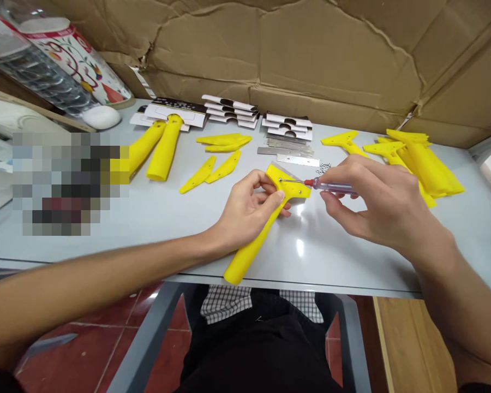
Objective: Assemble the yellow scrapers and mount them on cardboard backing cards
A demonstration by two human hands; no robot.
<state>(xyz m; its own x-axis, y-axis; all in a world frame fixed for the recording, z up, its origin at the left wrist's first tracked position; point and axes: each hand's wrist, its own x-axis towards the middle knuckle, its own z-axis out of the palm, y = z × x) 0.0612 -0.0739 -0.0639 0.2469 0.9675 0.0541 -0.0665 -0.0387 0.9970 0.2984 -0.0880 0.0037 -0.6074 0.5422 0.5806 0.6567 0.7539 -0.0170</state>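
Observation:
My left hand (256, 210) is closed around the neck of a yellow scraper (251, 248), whose handle slants down over the table's front edge. A thin blade shows along the far edge of the scraper's head. My right hand (372, 202) grips a screwdriver (331, 186) with a clear purple handle and red collar. Its tip meets a screw at the left of the head; a second screw sits at the right. Small loose screws (323, 168) lie just beyond the screwdriver. Metal blades (297, 160) rest behind the scraper.
Yellow cover plates (223, 166) lie left of centre. Several yellow scraper handles (429, 164) are piled at right, and two carded scrapers (163, 150) lie at left. Folded cards (286, 125) line the back against cardboard (270, 49). A plastic bottle (45, 71) leans at far left.

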